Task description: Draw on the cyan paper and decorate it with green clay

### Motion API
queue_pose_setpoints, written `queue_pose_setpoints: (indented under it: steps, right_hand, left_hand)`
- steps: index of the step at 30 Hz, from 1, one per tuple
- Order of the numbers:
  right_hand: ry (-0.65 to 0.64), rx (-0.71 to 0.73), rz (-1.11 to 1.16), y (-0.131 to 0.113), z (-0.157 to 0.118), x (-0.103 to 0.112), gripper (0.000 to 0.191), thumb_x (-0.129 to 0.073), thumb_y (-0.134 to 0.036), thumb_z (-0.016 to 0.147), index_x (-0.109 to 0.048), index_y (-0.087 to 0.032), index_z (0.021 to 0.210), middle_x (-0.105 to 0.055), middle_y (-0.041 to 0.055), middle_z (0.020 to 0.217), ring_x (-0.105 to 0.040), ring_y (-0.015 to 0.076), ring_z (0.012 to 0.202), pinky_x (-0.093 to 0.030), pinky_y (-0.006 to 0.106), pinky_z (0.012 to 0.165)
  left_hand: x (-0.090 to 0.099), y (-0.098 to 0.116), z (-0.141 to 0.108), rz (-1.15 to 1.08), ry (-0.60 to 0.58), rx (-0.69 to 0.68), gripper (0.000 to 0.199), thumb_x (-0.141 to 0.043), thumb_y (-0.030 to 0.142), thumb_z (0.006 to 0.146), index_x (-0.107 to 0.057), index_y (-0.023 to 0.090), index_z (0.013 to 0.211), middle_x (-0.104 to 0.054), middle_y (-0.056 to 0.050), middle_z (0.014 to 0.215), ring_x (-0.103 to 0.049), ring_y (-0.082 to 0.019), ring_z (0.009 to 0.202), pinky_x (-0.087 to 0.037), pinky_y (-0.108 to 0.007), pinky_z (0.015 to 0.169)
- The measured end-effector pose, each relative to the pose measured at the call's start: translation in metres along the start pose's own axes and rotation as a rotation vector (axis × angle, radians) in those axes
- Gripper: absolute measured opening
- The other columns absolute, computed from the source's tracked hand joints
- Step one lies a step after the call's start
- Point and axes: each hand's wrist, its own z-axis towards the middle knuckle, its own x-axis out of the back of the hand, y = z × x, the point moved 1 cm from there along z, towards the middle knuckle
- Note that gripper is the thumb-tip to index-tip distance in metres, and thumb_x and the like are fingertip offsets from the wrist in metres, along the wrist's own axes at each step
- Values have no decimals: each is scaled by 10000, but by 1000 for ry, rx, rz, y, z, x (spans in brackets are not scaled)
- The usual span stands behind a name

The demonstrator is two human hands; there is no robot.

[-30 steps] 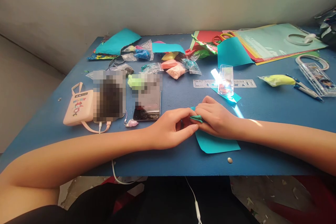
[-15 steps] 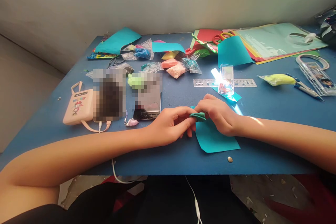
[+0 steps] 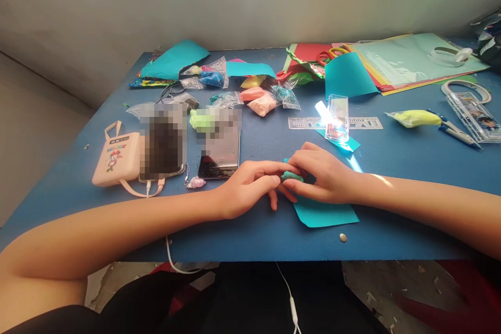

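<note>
Between my two hands is a small flattened lump of green modelling clay (image 3: 291,176), partly hidden by fingers. My right hand (image 3: 323,175) holds it from the right, thumb below and fingers curled above. From the left, my left hand (image 3: 254,186) pinches its edge with index finger and thumb, the other fingers hanging loosely beneath. Below the hands a sheet of turquoise paper (image 3: 326,215) lies on the blue table, partly covered by my right hand.
A clear ruler stencil (image 3: 302,123) lies under a shiny transparent case (image 3: 337,117). Bags of coloured clay (image 3: 263,104) sit behind. Leftward are a phone (image 3: 219,159) and a pink power bank (image 3: 116,159). At right are a yellow clay bag (image 3: 415,118), a compass (image 3: 460,133) and coloured paper sheets (image 3: 415,60).
My right thumb has come round to the near side of the clay, and my fingers now cover more of it. My left thumb has drawn back slightly to the left.
</note>
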Motion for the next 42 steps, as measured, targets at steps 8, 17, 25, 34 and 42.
queue_pose_setpoints:
  steps: [8, 17, 25, 34, 42]
  right_hand:
    - [11, 78, -124, 1, 0, -5, 305, -332, -313, 1064, -438, -204, 800, -485, -19, 644, -396, 131, 577, -373, 268, 644]
    - [-35, 46, 16, -1, 0, 1, 344, -362, -411, 1050, -439, -204, 785, -477, -25, 648, -384, 124, 567, -360, 268, 637]
    - [37, 111, -120, -1, 1, -4, 290, -378, -322, 1050, -425, -208, 788, -474, -26, 630, -384, 126, 568, -371, 255, 618]
    - [14, 117, -108, -2, -1, -2, 322, -359, -278, 1054, -419, -214, 745, -452, -29, 591, -359, 129, 557, -343, 253, 590]
    - [-2, 106, 9, -1, -1, 0, 334, -323, -192, 1045, -429, -215, 729, -492, -21, 593, -386, 127, 569, -351, 256, 611]
  left_hand:
    - [-2, -2, 1, -30, 3, 38, 316, -635, 348, 840, -686, 108, 1039, -745, -102, 849, -634, -136, 550, -558, -276, 571]
    - [-6, -3, 2, -34, 20, 9, 368, -670, 486, 864, -708, 141, 987, -731, -57, 786, -592, -106, 515, -543, -239, 534]
    - [-1, -1, 2, -65, -45, 20, 399, -608, 498, 904, -714, 115, 943, -713, -77, 726, -639, -149, 581, -533, -260, 565]
    - [2, -1, 2, -45, -78, 38, 290, -613, 394, 909, -667, 110, 883, -720, -83, 762, -636, -135, 607, -504, -228, 559]
    - [1, -3, 3, -69, -127, 36, 355, -586, 441, 924, -676, 100, 964, -735, -142, 974, -698, -177, 749, -482, -210, 538]
